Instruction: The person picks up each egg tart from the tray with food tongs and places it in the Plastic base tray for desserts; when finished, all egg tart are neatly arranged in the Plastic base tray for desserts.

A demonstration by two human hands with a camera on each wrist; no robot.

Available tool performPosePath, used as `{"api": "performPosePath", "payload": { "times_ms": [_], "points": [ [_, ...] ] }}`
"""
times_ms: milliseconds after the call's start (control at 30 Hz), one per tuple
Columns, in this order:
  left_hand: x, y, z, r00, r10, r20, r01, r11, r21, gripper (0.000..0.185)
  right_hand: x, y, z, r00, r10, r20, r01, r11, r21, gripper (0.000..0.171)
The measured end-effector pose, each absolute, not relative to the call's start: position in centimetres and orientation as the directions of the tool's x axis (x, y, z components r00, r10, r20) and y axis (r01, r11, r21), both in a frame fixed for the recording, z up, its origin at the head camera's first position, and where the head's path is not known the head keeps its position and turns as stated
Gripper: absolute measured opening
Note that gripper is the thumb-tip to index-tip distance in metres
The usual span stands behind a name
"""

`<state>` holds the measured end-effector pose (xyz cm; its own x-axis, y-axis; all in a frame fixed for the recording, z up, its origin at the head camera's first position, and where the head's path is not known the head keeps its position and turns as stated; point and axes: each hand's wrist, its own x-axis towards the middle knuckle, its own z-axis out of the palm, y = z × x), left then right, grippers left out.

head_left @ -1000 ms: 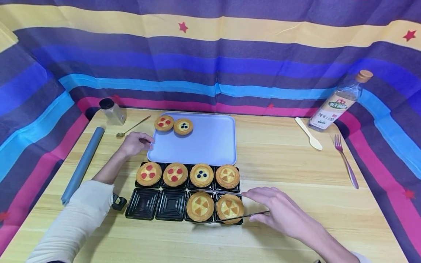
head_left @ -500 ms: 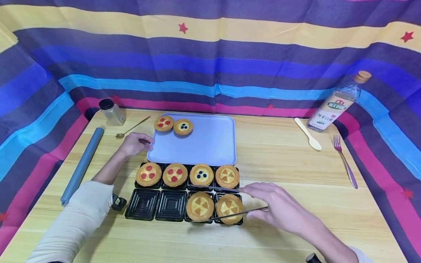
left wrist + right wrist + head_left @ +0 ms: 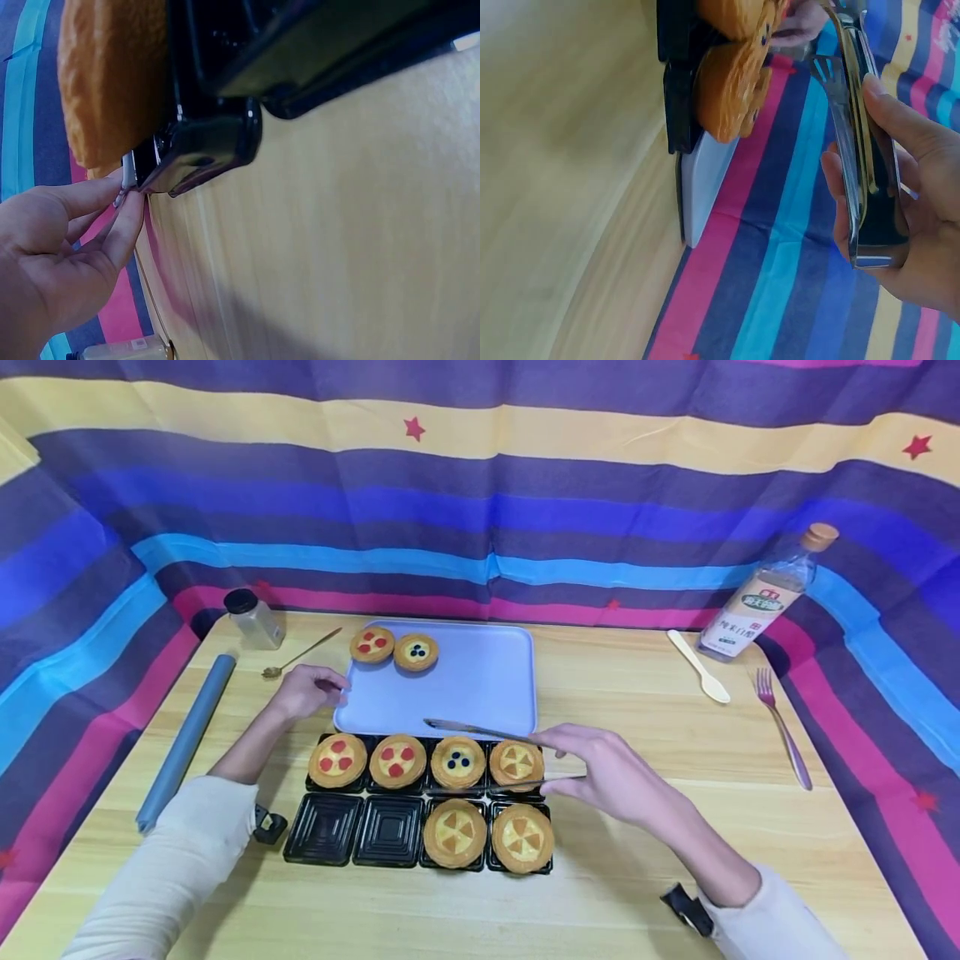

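Note:
My right hand (image 3: 600, 768) grips metal tongs (image 3: 874, 165). In the head view their two arms are spread apart over the back row of egg tarts, with no tart between them. At the left edge of the lavender tray (image 3: 465, 689), my left hand (image 3: 306, 689) pinches the rim between thumb and fingers. On that tray lie a red-topped tart (image 3: 372, 645) and a blueberry-topped tart (image 3: 416, 652). Black plastic holders in front carry several tarts, among them a triangle-topped tart (image 3: 522, 837). Two holders at the front left are bare, one being the black holder (image 3: 325, 828).
A blue-grey roll (image 3: 186, 739), a black-capped jar (image 3: 255, 618) and a small gold spoon (image 3: 300, 653) lie or stand at the left. To the right are a pale spoon (image 3: 699, 667), a fork (image 3: 782, 727) and a glass bottle (image 3: 761, 597). A striped cloth hangs behind.
My right hand has moved the tongs away from the front-row tarts, back toward the lavender tray. The left hand stays at the tray's edge, and the tarts keep their places.

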<state>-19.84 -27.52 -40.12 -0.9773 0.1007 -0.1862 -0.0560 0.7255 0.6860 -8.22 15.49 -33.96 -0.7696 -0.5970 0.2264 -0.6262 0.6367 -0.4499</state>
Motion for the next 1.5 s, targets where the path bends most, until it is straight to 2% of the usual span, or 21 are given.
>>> {"api": "performPosePath", "payload": {
  "times_ms": [433,800,1133,1500],
  "points": [
    [-19.9,-27.5,-40.3,-0.976,0.097,-0.197,-0.069,0.716,0.695,0.022,-14.4,12.4,-34.4,-0.828,-0.515,0.222,-0.554,0.689,-0.468,0.057],
    [-19.8,-27.6,-40.0,-0.978,0.102,-0.184,-0.057,0.714,0.698,0.023,-18.4,9.0,-35.2,-0.86,-0.473,0.193,-0.511,0.79,-0.339,0.057],
    [-19.8,-27.6,-40.1,-0.976,0.105,-0.191,-0.063,0.706,0.706,0.024,-19.9,6.8,-36.1,-0.894,-0.431,0.123,-0.448,0.869,-0.209,0.056],
    [-19.8,-27.6,-40.0,-0.976,0.107,-0.189,-0.057,0.715,0.696,0.022,-20.2,5.8,-36.2,-0.905,-0.415,0.092,-0.425,0.888,-0.178,0.052]
  ]
}}
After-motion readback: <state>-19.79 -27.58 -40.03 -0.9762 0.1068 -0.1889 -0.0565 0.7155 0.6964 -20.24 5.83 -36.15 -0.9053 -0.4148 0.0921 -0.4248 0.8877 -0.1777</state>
